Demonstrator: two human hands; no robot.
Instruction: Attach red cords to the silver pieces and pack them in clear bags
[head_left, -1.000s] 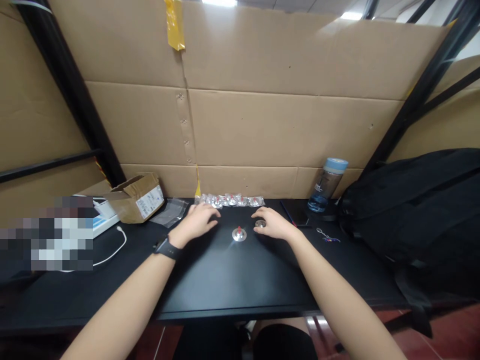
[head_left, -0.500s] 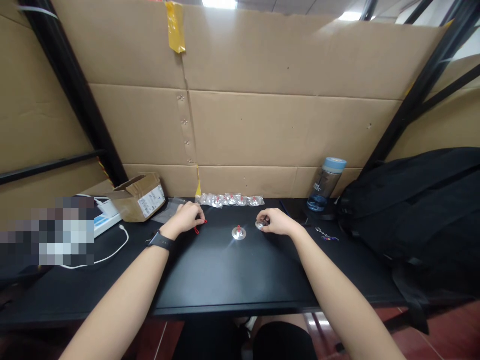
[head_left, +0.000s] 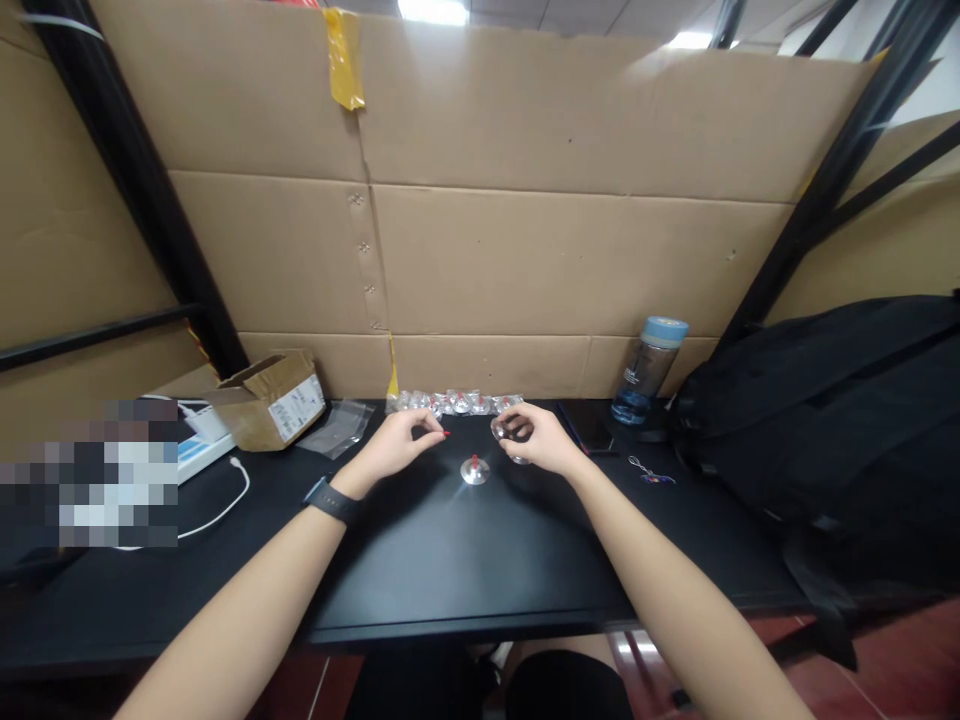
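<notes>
In the head view, my left hand [head_left: 401,448] is raised over the table, thumb and forefinger pinching a short red cord [head_left: 447,434]. My right hand [head_left: 541,440] grips a small metal cymbal [head_left: 496,429], a shiny domed disc held tilted on edge. Under those fingers another disc [head_left: 520,461] shows in part, mostly hidden. Between the hands a third cymbal [head_left: 475,472] lies dome up on the black table [head_left: 465,560], with a red cord loop at its top. Behind them is a row of bagged cymbals [head_left: 460,402] in clear plastic.
A small open cardboard box [head_left: 266,400] and a clear plastic bag [head_left: 339,428] are at left, near a white cable [head_left: 244,480]. At right are a water bottle [head_left: 649,370], a phone [head_left: 592,430], a keychain [head_left: 651,474] and a black backpack [head_left: 832,430]. Cardboard walls the back.
My left hand has lifted the red cord and moved right toward the middle. My right hand has shifted slightly left and tilted its cymbal up; another disc now shows beneath.
</notes>
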